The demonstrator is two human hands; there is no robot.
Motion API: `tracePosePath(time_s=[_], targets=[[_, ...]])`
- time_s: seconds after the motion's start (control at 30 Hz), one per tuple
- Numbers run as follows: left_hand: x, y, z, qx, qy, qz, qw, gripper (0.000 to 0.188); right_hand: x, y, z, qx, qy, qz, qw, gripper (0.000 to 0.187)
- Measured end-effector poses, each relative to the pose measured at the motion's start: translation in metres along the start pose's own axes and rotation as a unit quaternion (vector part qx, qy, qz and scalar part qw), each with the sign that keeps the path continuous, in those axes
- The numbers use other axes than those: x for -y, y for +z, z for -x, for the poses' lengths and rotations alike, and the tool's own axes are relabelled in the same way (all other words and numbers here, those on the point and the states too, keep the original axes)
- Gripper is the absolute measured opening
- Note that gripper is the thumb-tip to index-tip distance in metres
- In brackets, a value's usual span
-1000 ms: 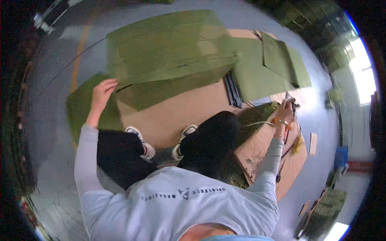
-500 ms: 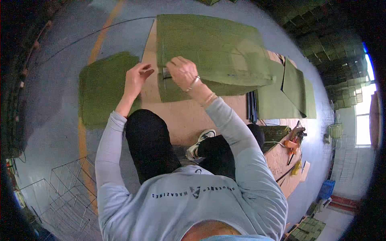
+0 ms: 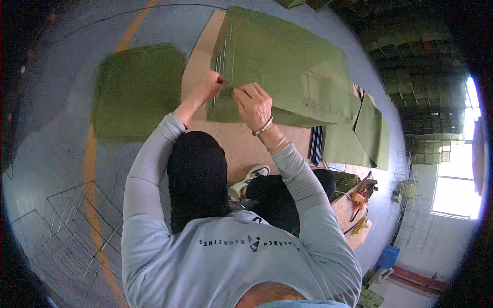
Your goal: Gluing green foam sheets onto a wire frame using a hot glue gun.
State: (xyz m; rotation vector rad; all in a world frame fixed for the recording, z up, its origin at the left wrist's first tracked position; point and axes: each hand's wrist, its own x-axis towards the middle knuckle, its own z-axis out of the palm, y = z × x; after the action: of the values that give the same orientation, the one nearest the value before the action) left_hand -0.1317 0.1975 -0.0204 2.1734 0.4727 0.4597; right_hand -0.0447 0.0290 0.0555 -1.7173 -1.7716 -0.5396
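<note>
A large green mesh sheet (image 3: 287, 56) lies over a wooden board, and several thin pale lines, like wires or rods, run along its left side. My left hand (image 3: 208, 86) is closed at the sheet's left edge; what its fingers hold is hidden. Close by on the right, my right hand (image 3: 254, 105), with a bangle at the wrist, pinches the near left part of the sheet between thumb and fingers. The bit of mesh between the two hands is blurred.
A smaller green mesh piece (image 3: 138, 92) lies on the floor to the left. Dark strips (image 3: 316, 145) and a folded green sheet (image 3: 370, 131) are on the right, near an orange-handled tool (image 3: 362, 197). A wire rack (image 3: 84, 226) stands at lower left.
My left hand has moved right to the sheet's edge and closed; before, its fingers were apart. My right hand has shifted slightly right and down. The thin pale lines now show.
</note>
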Motion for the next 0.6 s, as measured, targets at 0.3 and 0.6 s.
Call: tracePosePath(time_s=[0.3, 0.6], targets=[[0.026, 0.019, -0.009, -0.053, 0.029, 0.061, 0.996, 0.022, 0.014, 0.025, 0.022, -0.019, 0.021, 0.018, 0.999, 0.017], [0.028, 0.021, -0.005, 0.028, -0.097, 0.222, 0.970, 0.018, 0.014, 0.037, 0.034, -0.013, 0.020, 0.022, 0.999, 0.018]])
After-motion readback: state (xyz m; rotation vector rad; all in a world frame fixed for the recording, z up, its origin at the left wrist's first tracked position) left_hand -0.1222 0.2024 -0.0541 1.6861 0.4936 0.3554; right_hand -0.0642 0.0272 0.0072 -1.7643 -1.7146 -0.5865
